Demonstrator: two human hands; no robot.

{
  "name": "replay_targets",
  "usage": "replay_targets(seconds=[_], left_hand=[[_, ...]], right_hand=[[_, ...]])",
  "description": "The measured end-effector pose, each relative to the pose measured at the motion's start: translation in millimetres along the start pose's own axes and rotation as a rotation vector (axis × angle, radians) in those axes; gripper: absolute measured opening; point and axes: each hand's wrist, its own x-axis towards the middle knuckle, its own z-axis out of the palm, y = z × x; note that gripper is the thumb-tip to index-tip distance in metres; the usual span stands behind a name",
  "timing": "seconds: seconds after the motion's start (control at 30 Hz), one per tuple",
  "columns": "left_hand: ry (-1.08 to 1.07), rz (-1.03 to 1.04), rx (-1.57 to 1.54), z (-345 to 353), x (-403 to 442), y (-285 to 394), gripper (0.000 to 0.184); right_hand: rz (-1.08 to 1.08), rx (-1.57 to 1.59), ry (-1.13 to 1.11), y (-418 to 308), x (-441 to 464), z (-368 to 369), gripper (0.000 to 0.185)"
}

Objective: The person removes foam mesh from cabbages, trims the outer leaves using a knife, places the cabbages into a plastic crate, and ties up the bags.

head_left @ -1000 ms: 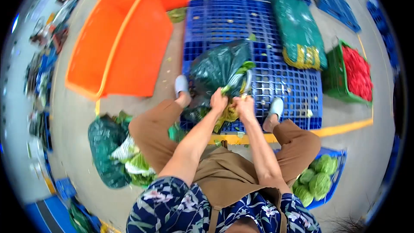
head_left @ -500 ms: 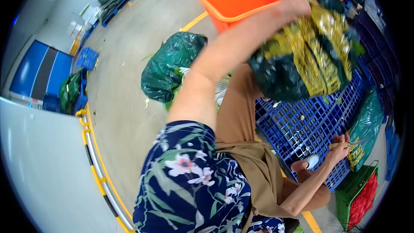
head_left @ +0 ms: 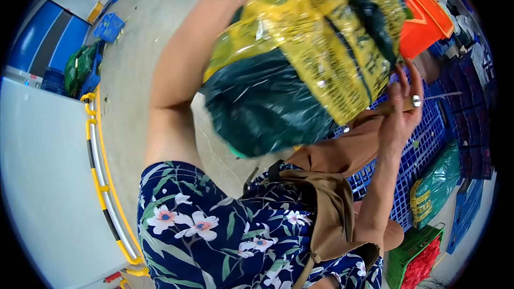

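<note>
A large bulging plastic bag [head_left: 257,101], dark green with yellow printed panels, hangs in the air before me and fills the upper middle. My left arm reaches up along its left side. The left hand is beyond the top edge, its fingers out of sight, and the bag hangs from it. My right hand [head_left: 402,108] is at the bag's lower right side, closed round the wooden handle of a knife [head_left: 440,96]. Its thin blade points right, away from the bag. The fingertips are close against the plastic; whether they press on it I cannot tell.
A blue slatted pallet [head_left: 407,174] lies under my right arm. Beyond it are a green bag [head_left: 436,184], a green crate [head_left: 399,257] with red contents and dark stacked crates [head_left: 466,107]. An orange bin [head_left: 428,18] stands behind the bag. A striped barrier rail [head_left: 100,182] runs along the left.
The bag has come up, left and nearer to me with my left hand. My right hand, with the knife, has risen from low right to the bag's side. My view has shifted.
</note>
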Motion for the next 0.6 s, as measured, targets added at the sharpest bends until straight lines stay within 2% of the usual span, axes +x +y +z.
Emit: replay_targets(seconds=[0.03,0.07,0.1,0.13,0.2,0.23,0.27,0.33,0.4,0.5,0.57,0.6], left_hand=[[-0.022,-0.195,-0.042,-12.5,-24.5,-15.1,0.007],[-0.077,-0.199,0.014,-29.6,-45.4,-44.4,0.013],[-0.133,-0.200,0.071,-46.9,-66.1,-73.8,0.018],[-0.219,-0.006,0.226,-66.5,-81.6,-122.4,0.020],[-0.272,-0.519,0.229,-85.7,-118.8,-243.4,0.022],[-0.248,-0.550,0.460,-80.7,-150.1,-278.5,0.021],[-0.143,-0.802,0.274,-69.0,-173.7,-297.6,0.023],[-0.043,-0.909,0.259,-61.9,-245.6,-396.4,0.025],[0.007,-0.948,0.148,-46.1,-270.2,-391.4,0.030],[-0.111,-0.819,0.297,-60.0,-258.2,-324.9,0.036],[0.237,-0.527,0.659,-45.8,-263.8,-266.3,0.033],[0.325,-0.432,0.867,-32.4,-269.8,-229.6,0.036]], right_hand=[[0.020,-0.093,-0.045,0.6,-7.0,13.7,0.043],[0.039,-0.185,-0.090,3.8,-14.4,26.6,0.042],[0.035,-0.224,-0.146,17.2,-22.5,37.8,0.044],[0.029,-0.265,-0.199,32.2,-30.9,49.4,0.047],[0.391,-0.030,-0.301,43.8,-49.0,83.4,0.045],[0.329,-0.111,-0.393,72.4,-61.8,99.0,0.046],[0.275,-0.193,-0.485,109.6,-81.9,113.9,0.047],[0.300,-0.451,-0.806,172.0,-118.5,149.7,0.050],[0.354,-0.453,-0.889,241.5,-164.8,156.5,0.050],[0.417,-0.560,-0.892,247.2,-167.2,159.8,0.048],[0.440,-0.610,-0.843,267.5,-161.2,158.8,0.046],[0.460,-0.626,-0.832,274.2,-156.7,160.0,0.045]])
